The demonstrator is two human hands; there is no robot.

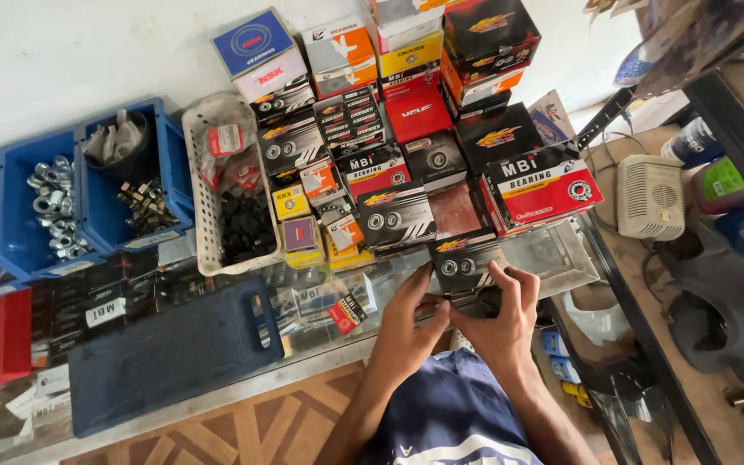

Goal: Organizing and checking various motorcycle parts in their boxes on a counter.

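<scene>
Black cardboard box (462,258), 2 hands (411,323) gripping

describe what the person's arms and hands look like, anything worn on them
Both forearms are bare, with no sleeves, gloves, watch or rings visible on the left hand or right hand. Below them shows a dark blue shirt with white print.

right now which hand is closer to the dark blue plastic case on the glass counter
Left. The left hand is on the side toward the dark blue case, with small cartons between them. The right hand is farther off, beyond the left, both at a black box.
</scene>
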